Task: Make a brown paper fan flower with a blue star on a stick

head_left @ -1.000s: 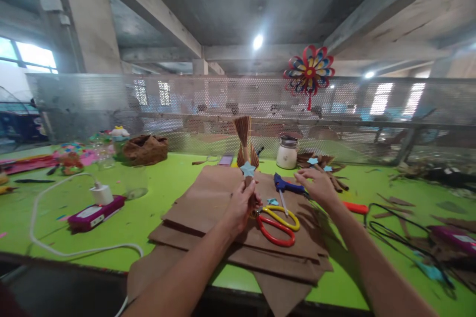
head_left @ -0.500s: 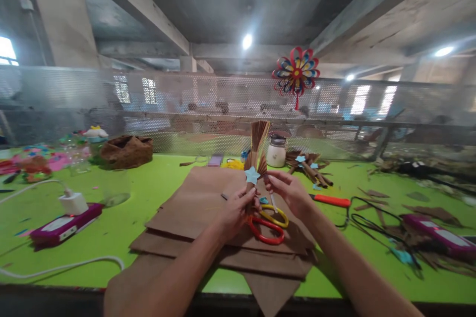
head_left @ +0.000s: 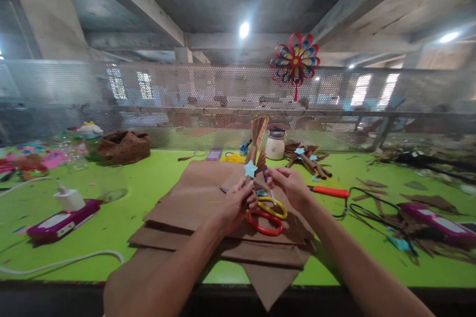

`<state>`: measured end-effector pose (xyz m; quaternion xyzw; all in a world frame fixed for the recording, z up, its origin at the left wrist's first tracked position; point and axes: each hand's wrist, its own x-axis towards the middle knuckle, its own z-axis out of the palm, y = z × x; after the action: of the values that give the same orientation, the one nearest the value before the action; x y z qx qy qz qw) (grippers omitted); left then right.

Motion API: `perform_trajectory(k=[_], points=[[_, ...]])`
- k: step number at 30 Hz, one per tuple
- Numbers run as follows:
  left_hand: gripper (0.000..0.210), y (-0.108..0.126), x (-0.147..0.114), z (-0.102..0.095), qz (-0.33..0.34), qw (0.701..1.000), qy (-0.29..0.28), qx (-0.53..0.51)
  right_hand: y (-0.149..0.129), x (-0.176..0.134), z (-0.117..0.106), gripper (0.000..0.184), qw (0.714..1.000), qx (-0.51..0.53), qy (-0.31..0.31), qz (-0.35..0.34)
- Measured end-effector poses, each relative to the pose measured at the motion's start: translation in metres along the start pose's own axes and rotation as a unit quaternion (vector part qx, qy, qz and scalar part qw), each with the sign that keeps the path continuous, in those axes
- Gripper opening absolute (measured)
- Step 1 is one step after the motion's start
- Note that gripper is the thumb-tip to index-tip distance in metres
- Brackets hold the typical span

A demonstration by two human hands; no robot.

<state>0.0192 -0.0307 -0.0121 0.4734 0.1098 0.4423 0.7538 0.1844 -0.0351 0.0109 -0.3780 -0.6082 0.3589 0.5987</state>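
In front of me stands a small brown paper craft [head_left: 259, 131], a rolled stem with fanned, pleated ends and a light-blue paper star [head_left: 250, 169] on its front. My left hand [head_left: 240, 204] is closed around the lower stem, just below the star. Close to the star's right side, my right hand [head_left: 288, 184] pinches a thin pen-like stick [head_left: 273, 195] with a white shaft and a bluish end. Its exact kind is too small to tell. Scissors [head_left: 265, 230] with one red and one yellow handle lie beneath my hands on stacked brown paper [head_left: 178, 208].
On the green table [head_left: 148, 270], a red-handled tool [head_left: 330, 191] with a black cord lies right. Behind are a white jar [head_left: 275, 146] and similar paper crafts [head_left: 310, 161]. A purple power strip [head_left: 63, 221] and a brown bag [head_left: 124, 147] are left; another strip [head_left: 433, 223] sits right.
The view has tilted slightly, so things sit a little higher in the picture. Both hands keep their holds; the right hand has shifted only slightly beside the star.
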Motion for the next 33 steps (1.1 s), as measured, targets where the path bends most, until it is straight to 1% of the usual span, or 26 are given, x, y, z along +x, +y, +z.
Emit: perform_trajectory(k=[1,3,5,7,10,13,15,18,19,21,23,24,25,26,28,30,33], points=[[0.017,0.001,0.001,-0.003,0.004,1.000,0.010,0.011,0.003,0.002,-0.003,0.033,0.997,-0.056,0.043,-0.012],[0.019,0.004,0.004,-0.008,0.017,0.998,0.036,0.047,0.011,0.007,-0.011,0.035,0.980,-0.163,0.108,-0.035],[0.020,0.008,0.006,-0.011,0.031,0.993,0.081,0.084,0.019,0.011,-0.021,0.034,0.965,-0.218,0.136,-0.046],[0.022,0.012,0.007,-0.012,0.042,0.984,0.132,0.111,0.028,0.015,-0.030,0.030,0.958,-0.253,0.132,-0.040],[0.027,0.016,0.007,-0.010,0.052,0.973,0.179,0.135,0.045,0.020,-0.041,0.025,0.944,-0.317,0.090,-0.014],[0.030,0.016,0.007,-0.008,0.070,0.966,0.199,0.153,0.058,0.021,-0.048,0.021,0.938,-0.341,0.068,0.000],[0.031,0.016,0.007,-0.008,0.083,0.959,0.210,0.169,0.061,0.020,-0.049,0.021,0.935,-0.351,0.057,0.006],[0.033,0.015,0.007,-0.010,0.095,0.952,0.224,0.186,0.056,0.017,-0.041,0.022,0.935,-0.354,0.032,0.003],[0.034,0.015,0.007,-0.011,0.099,0.949,0.229,0.192,0.052,0.015,-0.036,0.022,0.936,-0.353,0.014,-0.004],[0.033,0.016,0.007,-0.013,0.112,0.941,0.246,0.205,0.044,0.010,-0.023,0.020,0.932,-0.360,-0.040,-0.029],[0.030,0.017,0.008,-0.016,0.122,0.931,0.271,0.212,0.037,0.005,-0.011,0.021,0.905,-0.402,-0.121,-0.074],[0.028,0.018,0.008,-0.017,0.123,0.927,0.283,0.213,0.035,0.003,-0.007,0.021,0.885,-0.432,-0.146,-0.091],[0.026,0.019,0.008,-0.017,0.120,0.925,0.291,0.211,0.034,0.003,-0.005,0.022,0.865,-0.466,-0.155,-0.097],[0.023,0.020,0.008,-0.018,0.115,0.926,0.293,0.209,0.035,0.003,-0.005,0.022,0.849,-0.501,-0.143,-0.091],[0.017,0.020,0.008,-0.019,0.099,0.933,0.280,0.202,0.040,0.007,-0.012,0.024,0.824,-0.556,-0.089,-0.056],[0.014,0.019,0.007,-0.018,0.081,0.944,0.257,0.190,0.047,0.013,-0.025,0.027,0.810,-0.585,-0.033,-0.023],[0.019,0.016,0.006,-0.017,0.043,0.959,0.235,0.151,0.057,0.021,-0.044,0.024,0.796,-0.605,0.010,-0.003]])
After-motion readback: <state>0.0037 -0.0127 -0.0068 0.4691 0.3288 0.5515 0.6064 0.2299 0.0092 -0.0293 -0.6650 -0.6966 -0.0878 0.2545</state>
